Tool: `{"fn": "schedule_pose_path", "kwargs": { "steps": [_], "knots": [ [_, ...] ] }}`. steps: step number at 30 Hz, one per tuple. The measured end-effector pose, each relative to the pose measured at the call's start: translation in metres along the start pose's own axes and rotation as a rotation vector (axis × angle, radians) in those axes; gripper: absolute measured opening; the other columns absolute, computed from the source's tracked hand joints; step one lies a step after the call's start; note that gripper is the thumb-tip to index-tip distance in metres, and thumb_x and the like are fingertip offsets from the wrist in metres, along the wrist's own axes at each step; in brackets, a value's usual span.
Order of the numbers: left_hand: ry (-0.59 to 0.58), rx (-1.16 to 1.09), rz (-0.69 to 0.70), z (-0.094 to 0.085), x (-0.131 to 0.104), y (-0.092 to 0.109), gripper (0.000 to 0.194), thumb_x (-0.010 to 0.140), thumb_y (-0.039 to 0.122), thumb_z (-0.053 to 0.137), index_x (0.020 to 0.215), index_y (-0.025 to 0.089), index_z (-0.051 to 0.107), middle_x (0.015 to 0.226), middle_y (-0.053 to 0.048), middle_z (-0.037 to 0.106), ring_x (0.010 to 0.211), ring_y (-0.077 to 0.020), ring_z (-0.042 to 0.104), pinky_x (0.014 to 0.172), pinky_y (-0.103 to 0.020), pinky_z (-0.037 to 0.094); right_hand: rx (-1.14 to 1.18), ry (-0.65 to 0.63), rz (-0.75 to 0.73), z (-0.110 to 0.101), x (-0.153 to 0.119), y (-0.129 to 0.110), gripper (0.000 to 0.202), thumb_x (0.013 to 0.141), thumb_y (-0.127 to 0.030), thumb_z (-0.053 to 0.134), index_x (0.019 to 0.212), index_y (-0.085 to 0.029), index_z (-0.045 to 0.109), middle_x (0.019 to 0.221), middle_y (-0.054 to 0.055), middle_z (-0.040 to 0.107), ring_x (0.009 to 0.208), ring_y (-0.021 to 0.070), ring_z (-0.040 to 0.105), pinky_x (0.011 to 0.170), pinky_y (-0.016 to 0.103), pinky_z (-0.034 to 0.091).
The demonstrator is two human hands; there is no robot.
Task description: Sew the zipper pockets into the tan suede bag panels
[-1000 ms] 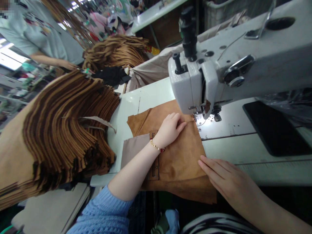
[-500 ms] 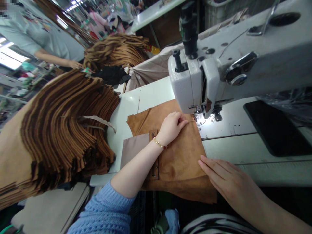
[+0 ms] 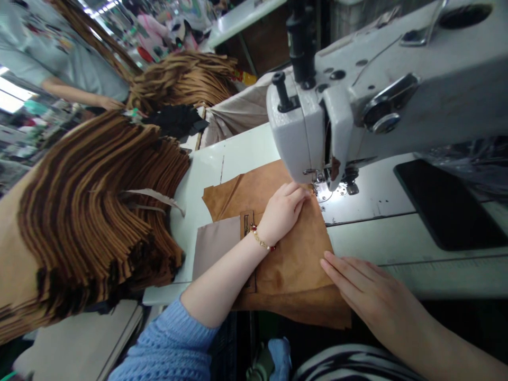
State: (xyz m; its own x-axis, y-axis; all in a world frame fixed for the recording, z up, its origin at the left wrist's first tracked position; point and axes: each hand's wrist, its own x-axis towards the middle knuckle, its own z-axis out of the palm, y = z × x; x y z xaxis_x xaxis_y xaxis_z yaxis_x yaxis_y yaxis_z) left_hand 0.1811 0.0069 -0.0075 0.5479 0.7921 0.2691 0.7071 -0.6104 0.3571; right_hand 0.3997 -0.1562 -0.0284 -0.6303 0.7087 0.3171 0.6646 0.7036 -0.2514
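Observation:
A brown suede-like fabric panel point(image 3: 293, 264) lies on the sewing machine table, its upper right edge by the presser foot point(image 3: 316, 189). My left hand point(image 3: 283, 211) rests on the panel just left of the foot, its fingers curled and pinched at the fabric near that edge. My right hand point(image 3: 361, 286) lies with fingers stretched out together, tips on the panel's right edge; its thumb is hidden. Left of my forearm, a grey lining piece point(image 3: 216, 246) joins a pocket opening point(image 3: 246, 222), partly covered by my wrist. The panel's lower end hangs over the table edge.
The sewing machine point(image 3: 309, 132) stands over the panel. A tall stack of brown cut pieces point(image 3: 99, 211) fills the left. A black phone-like slab point(image 3: 448, 206) lies at right. Beyond the table are brown strips point(image 3: 186, 79), black cloth point(image 3: 177, 121) and a person's arm point(image 3: 75, 92).
The view has shifted slightly. My left hand has turned a little, with its fingers more curled and its wrist over more of the pocket opening. My right hand stays at the panel's edge.

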Motion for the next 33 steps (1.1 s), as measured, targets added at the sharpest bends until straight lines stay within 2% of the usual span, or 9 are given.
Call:
{"fn": "schedule_pose_path", "kwargs": {
  "steps": [4, 8, 13, 20, 26, 33],
  "knots": [
    [-0.07, 0.073, -0.001, -0.006, -0.016, 0.012, 0.023, 0.105, 0.022, 0.045, 0.117, 0.019, 0.064, 0.115, -0.006, 0.067, 0.109, -0.0201, 0.061, 0.1, -0.036, 0.052, -0.027, -0.007, -0.003, -0.001, 0.0, -0.002, 0.056, 0.086, -0.001, 0.043, 0.139, -0.007, 0.056, 0.144, 0.009, 0.06, 0.119, 0.0225, 0.059, 0.101, 0.039, 0.053],
    [-0.082, 0.064, 0.01, -0.005, -0.037, 0.019, 0.038, 0.105, 0.022, 0.044, 0.142, 0.018, 0.05, 0.143, -0.009, 0.057, 0.131, -0.0219, 0.053, 0.115, -0.041, 0.045, -0.042, -0.001, 0.012, 0.0, -0.004, -0.003, 0.053, 0.092, -0.007, 0.042, 0.144, -0.01, 0.052, 0.15, 0.007, 0.054, 0.131, 0.0218, 0.052, 0.113, 0.041, 0.042],
    [-0.069, -0.022, 0.03, 0.002, -0.045, 0.014, 0.039, 0.106, 0.02, 0.04, 0.144, 0.02, 0.05, 0.152, -0.006, 0.052, 0.144, -0.0197, 0.043, 0.124, -0.043, 0.037, -0.045, -0.018, 0.072, 0.002, -0.01, -0.003, 0.051, 0.099, -0.017, 0.042, 0.15, -0.017, 0.048, 0.157, 0.006, 0.047, 0.134, 0.0211, 0.05, 0.117, 0.043, 0.034],
    [-0.103, -0.027, 0.056, 0.003, -0.037, 0.013, 0.04, 0.107, 0.022, 0.036, 0.144, 0.02, 0.05, 0.152, -0.006, 0.052, 0.144, -0.0179, 0.045, 0.124, -0.044, 0.036, -0.042, -0.016, 0.083, 0.002, -0.014, -0.002, 0.052, 0.101, -0.02, 0.036, 0.153, -0.019, 0.043, 0.158, 0.003, 0.044, 0.135, 0.0202, 0.049, 0.118, 0.044, 0.027],
    [-0.144, -0.019, 0.069, 0.001, -0.033, 0.014, 0.042, 0.106, 0.02, 0.035, 0.146, 0.018, 0.048, 0.153, -0.007, 0.051, 0.145, -0.0184, 0.044, 0.126, -0.042, 0.032, -0.035, -0.027, 0.13, 0.007, -0.017, 0.0, 0.052, 0.102, -0.028, 0.042, 0.153, -0.025, 0.042, 0.16, -0.002, 0.041, 0.136, 0.0178, 0.048, 0.121, 0.043, 0.022],
    [-0.135, -0.032, 0.067, 0.001, -0.029, 0.009, 0.043, 0.105, 0.018, 0.035, 0.147, 0.02, 0.047, 0.155, -0.007, 0.049, 0.145, -0.0188, 0.044, 0.124, -0.044, 0.035, -0.032, 0.0, 0.132, 0.009, -0.014, 0.002, 0.052, 0.103, -0.029, 0.041, 0.155, -0.027, 0.04, 0.16, -0.001, 0.041, 0.136, 0.0174, 0.049, 0.12, 0.045, 0.022]
  ]
}}
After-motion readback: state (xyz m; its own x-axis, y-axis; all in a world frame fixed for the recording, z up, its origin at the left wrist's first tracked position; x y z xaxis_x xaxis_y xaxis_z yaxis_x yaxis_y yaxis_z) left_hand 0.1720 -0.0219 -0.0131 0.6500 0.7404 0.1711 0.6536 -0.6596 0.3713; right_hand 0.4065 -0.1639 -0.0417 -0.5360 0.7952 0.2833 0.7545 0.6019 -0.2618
